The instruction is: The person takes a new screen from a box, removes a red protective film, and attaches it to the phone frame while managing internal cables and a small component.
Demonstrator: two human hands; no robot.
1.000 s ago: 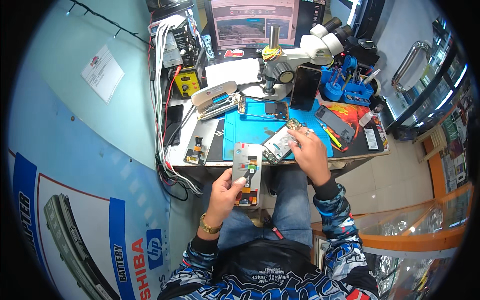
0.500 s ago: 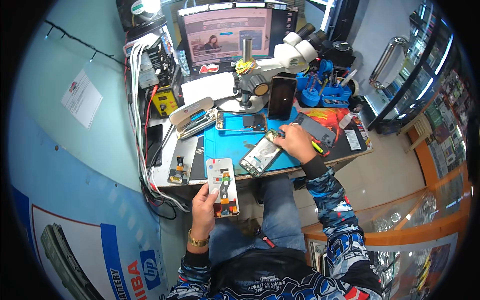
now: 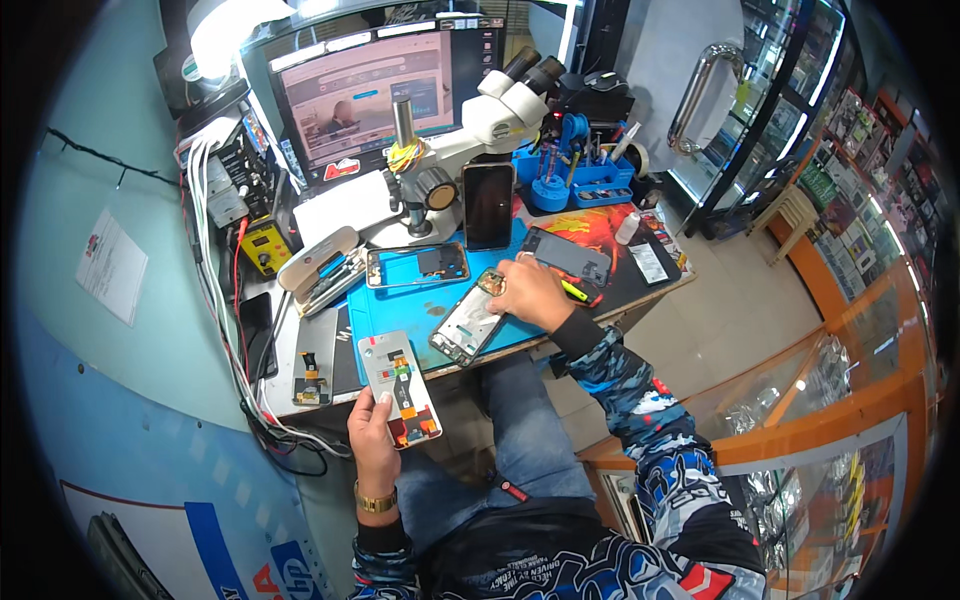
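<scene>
A lane ran over the blue mat (image 3: pixel 393 312), left of the phone chassis (image 3: pixel 466 325) and in front of the phone frame (image 3: pixel 391 280). Right hand (image 3: pixel 533 293) blocked the chassis's far end. Upright phone (image 3: pixel 489 206) and microscope (image 3: pixel 433 188) walled off the rear. Left hand's (image 3: pixel 373 435) gray panel (image 3: pixel 403 388) screened the mat's near-left corner.

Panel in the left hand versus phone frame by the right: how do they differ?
The panel is in the left hand; the phone frame is over the blue mat, at the right hand. The panel's back carries a coloured ribbon cable; the phone frame has a dark rim. Both are oblong.
</scene>
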